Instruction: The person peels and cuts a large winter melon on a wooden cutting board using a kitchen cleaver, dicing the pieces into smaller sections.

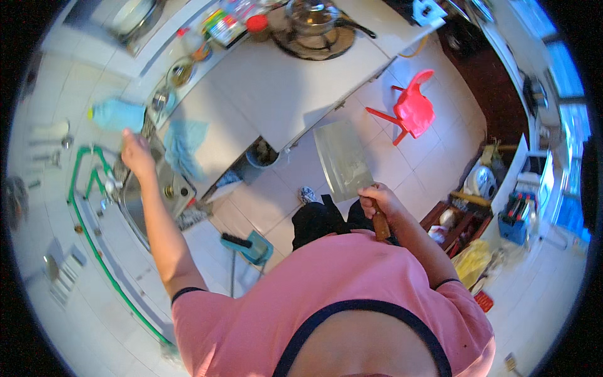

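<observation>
My right hand [379, 200] grips the brown wooden handle of a cleaver [344, 160]. Its broad rectangular blade points away from me over the tiled floor, with pale smears on the metal. Out to the left, my left hand [138, 155] is raised over the corner of the metal sink [162, 200]. A light blue bottle [118, 114] with a yellow cap stands just beyond its fingertips; whether they touch it I cannot tell. A light blue cloth [183, 146] drapes over the counter edge beside the sink.
A gas burner with a glass-lidded pot [313, 16] sits on the white tiled counter [254, 89]. On the floor are a red plastic chair [414, 110], a bucket [263, 155] under the counter and a dustpan with brush [252, 247]. A green pipe [101, 259] runs along the left wall.
</observation>
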`<state>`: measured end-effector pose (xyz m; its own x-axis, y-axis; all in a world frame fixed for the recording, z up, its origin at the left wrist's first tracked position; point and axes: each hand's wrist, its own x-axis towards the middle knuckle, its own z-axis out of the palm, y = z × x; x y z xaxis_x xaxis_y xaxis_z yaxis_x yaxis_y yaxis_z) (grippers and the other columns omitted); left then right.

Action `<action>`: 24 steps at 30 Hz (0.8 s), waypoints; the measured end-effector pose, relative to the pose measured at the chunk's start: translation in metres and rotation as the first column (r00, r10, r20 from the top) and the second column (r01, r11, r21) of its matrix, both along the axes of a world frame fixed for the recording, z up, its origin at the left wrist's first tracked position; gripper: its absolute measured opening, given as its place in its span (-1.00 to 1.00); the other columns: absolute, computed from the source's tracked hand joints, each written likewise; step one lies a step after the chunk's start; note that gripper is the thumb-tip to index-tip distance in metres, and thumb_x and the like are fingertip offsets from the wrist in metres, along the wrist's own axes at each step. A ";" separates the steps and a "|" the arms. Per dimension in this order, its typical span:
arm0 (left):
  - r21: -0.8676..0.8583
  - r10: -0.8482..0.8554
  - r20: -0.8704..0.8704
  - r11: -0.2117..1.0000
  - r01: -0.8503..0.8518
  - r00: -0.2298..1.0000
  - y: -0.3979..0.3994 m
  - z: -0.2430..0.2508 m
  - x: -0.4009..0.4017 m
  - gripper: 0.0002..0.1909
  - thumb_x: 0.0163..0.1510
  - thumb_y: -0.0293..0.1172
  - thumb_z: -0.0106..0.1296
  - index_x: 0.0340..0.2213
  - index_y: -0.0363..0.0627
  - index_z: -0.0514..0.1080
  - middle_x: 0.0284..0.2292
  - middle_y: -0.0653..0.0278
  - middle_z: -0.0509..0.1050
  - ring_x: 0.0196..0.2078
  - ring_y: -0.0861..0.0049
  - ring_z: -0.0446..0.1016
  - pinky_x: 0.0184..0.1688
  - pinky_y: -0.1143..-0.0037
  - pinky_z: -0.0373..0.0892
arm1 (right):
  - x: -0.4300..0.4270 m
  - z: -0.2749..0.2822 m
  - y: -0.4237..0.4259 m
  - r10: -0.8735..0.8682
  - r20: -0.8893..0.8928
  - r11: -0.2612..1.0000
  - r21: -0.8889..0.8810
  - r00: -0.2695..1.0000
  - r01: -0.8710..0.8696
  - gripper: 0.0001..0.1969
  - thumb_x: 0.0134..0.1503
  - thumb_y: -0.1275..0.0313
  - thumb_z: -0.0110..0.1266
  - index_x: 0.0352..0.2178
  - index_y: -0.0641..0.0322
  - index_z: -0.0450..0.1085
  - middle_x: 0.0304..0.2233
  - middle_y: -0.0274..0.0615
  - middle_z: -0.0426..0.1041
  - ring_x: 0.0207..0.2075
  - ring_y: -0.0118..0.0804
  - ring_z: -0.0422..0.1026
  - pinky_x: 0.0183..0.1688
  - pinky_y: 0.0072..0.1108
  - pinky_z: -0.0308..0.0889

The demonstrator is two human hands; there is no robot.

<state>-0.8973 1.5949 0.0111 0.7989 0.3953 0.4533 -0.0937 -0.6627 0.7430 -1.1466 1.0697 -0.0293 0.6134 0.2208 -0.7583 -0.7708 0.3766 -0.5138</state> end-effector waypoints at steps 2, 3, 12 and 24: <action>-0.502 -0.200 0.051 0.842 0.198 0.979 -0.089 0.030 0.001 -0.44 0.20 -0.04 -0.25 -0.77 -0.12 0.13 -0.80 0.36 0.12 -0.72 0.54 0.11 -0.62 0.52 0.04 | -0.015 -0.002 -0.025 -0.064 0.004 0.998 0.022 0.998 0.064 -0.65 0.09 0.27 0.03 -0.73 0.06 0.16 -0.78 -0.40 0.17 -0.79 -0.50 0.15 -0.70 -0.58 0.13; -0.857 -0.303 0.142 0.440 0.270 0.942 -0.139 0.042 -0.006 -0.46 0.21 -0.06 -0.27 -0.77 -0.04 0.08 -0.80 0.42 0.06 -0.74 0.61 0.05 -0.65 0.56 -0.02 | -0.023 -0.005 -0.040 -0.109 0.018 0.994 0.021 0.994 0.109 -0.65 0.09 0.27 0.03 -0.73 0.06 0.16 -0.78 -0.40 0.17 -0.79 -0.50 0.15 -0.70 -0.58 0.13; -0.083 -0.457 -0.564 0.860 0.503 0.688 -0.344 -0.171 -0.093 -0.51 -0.06 -0.46 0.09 -0.06 -0.25 0.25 -0.15 0.06 0.35 -0.13 0.35 0.36 -0.06 0.42 0.28 | -0.092 -0.023 -0.231 -0.484 0.091 0.870 0.158 0.870 0.467 -0.62 0.14 0.18 -0.08 -0.72 0.01 0.13 -0.79 -0.45 0.12 -0.76 -0.53 0.12 -0.61 -0.60 0.15; -0.027 -0.543 -0.776 0.539 0.842 0.322 -0.716 -0.138 -0.147 -0.55 -0.01 -0.25 0.06 -0.10 -0.21 0.37 -0.16 -0.01 0.44 -0.16 0.23 0.47 -0.11 0.37 0.36 | -0.138 -0.007 -0.531 -0.744 0.199 0.663 0.096 0.638 0.742 -0.81 0.07 0.39 -0.03 -0.61 0.13 0.21 -0.76 -0.42 0.16 -0.79 -0.51 0.18 -0.68 -0.61 0.20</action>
